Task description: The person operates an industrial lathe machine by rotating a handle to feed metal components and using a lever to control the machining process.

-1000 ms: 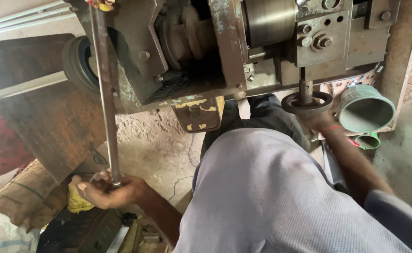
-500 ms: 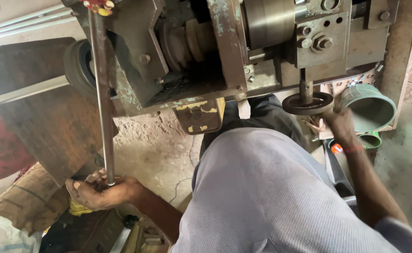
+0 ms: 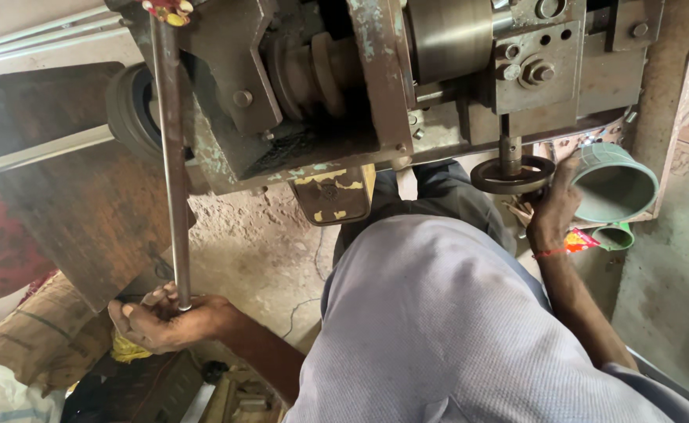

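Note:
My left hand (image 3: pixel 164 321) is closed around the lower end of a long metal lever rod (image 3: pixel 174 157) that runs up to the top of a worn metal machine (image 3: pixel 344 86). My right hand (image 3: pixel 554 207) reaches up to a small dark handwheel (image 3: pixel 513 174) hanging under the machine's right side, and its fingers touch the wheel's rim. A red thread circles that wrist. My grey shirt fills the lower middle of the view.
A pale green plastic pipe fitting (image 3: pixel 615 184) sits just right of the handwheel, with a smaller one (image 3: pixel 612 235) below it. A yellow-stained metal pedal (image 3: pixel 335 196) hangs under the machine. A brown wooden board (image 3: pixel 70 196) leans at left, sacks (image 3: pixel 39 337) below it.
My right hand has lifted from below the handwheel up onto its rim. My left hand has kept its grip on the rod and shifted slightly left.

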